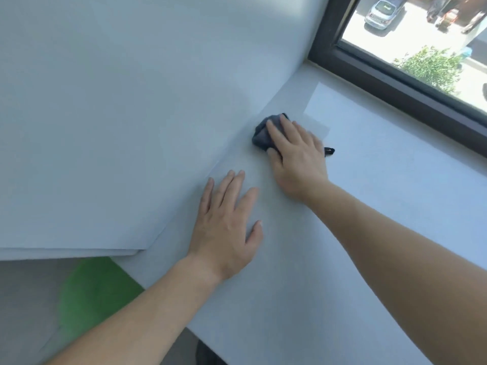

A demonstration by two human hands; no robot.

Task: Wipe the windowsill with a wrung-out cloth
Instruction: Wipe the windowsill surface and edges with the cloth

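Note:
A dark grey cloth (261, 134) lies bunched on the white windowsill (382, 185), close to where the sill meets the side wall. My right hand (295, 154) lies flat on top of the cloth with straight fingers, pressing it down; a small dark loop of the cloth pokes out by the wrist side. My left hand (226, 225) rests flat on the sill nearer to me, fingers spread, holding nothing.
The white side wall (118, 114) borders the sill on the left. A dark window frame (395, 80) runs along the back right, with a street and a car outside. A green object (89, 293) lies on the floor below the sill's front edge.

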